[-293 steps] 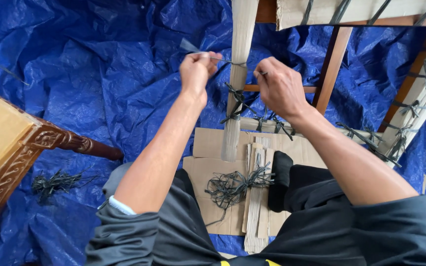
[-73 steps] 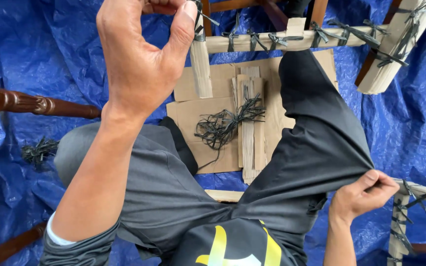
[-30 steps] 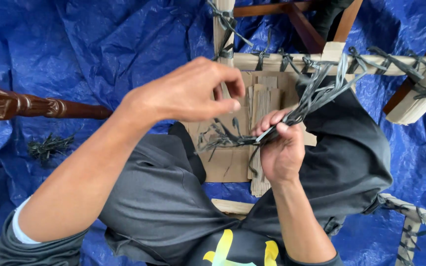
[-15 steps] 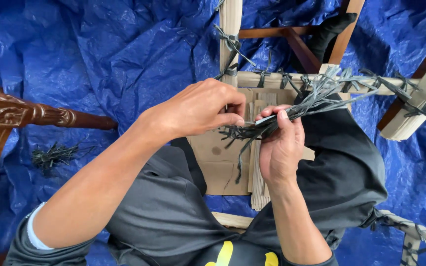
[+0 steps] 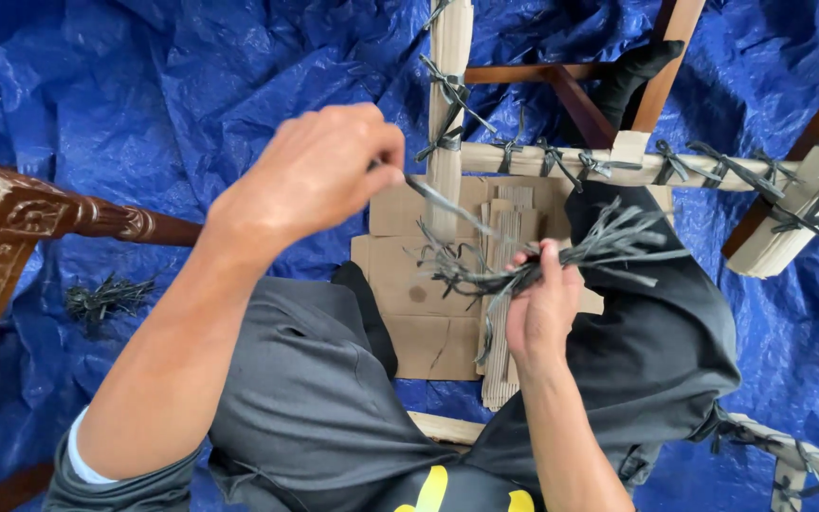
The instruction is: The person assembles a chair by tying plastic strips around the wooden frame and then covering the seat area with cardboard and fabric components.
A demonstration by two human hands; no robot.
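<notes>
The right hand (image 5: pixel 542 308) grips a bundle of ties (image 5: pixel 561 261) (handy supply) while the left hand (image 5: pixel 310 171) pinches one strip (image 5: pixel 447 204) free.

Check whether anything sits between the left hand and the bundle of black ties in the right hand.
Nothing visible blocks it. The left hand already pinches one black strip that runs straight down to the bundle of ties gripped in the right hand. Between them lies only open air above the cardboard sheet.
</notes>
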